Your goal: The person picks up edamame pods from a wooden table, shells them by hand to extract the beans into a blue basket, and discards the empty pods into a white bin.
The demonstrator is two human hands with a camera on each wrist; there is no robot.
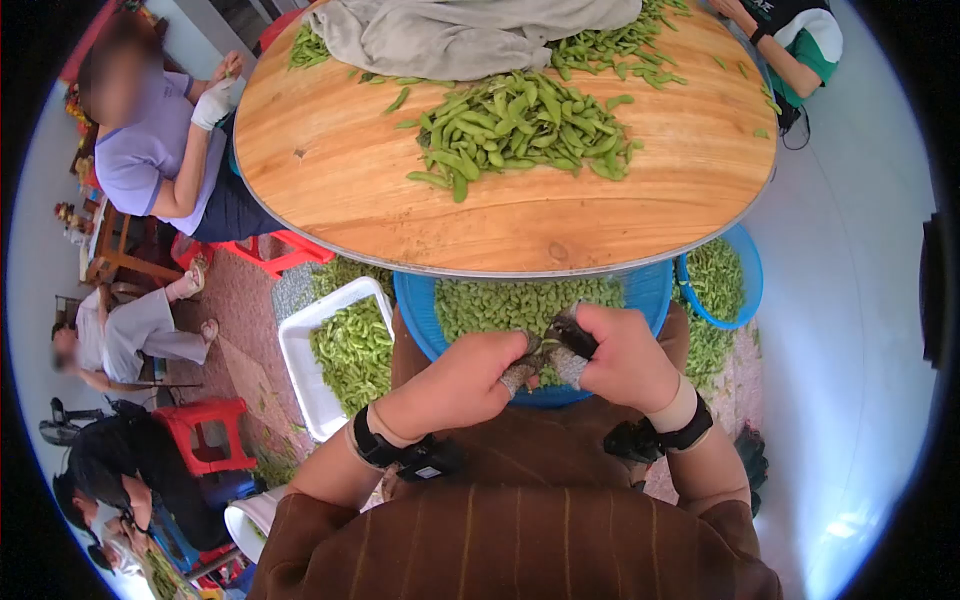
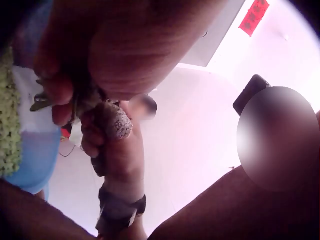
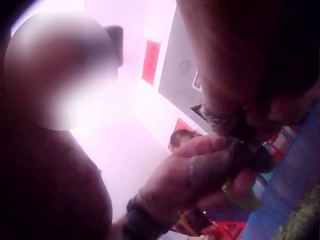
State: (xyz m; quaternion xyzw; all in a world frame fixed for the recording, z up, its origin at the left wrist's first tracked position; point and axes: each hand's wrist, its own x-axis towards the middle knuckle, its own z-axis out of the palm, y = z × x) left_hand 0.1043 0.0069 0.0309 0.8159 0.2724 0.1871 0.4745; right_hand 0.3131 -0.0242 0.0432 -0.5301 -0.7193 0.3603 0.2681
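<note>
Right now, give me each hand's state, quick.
Left hand: closed, holding a green pod.
Right hand: curled, close to the left; whether it holds anything cannot be told.

The head view looks down over the left hand (image 1: 475, 372) and right hand (image 1: 622, 352); both wrist views share them close up, facing upward.

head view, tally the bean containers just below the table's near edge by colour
Blue: 2, large tub and small basin
White: 1, tray
Total: 3
</note>
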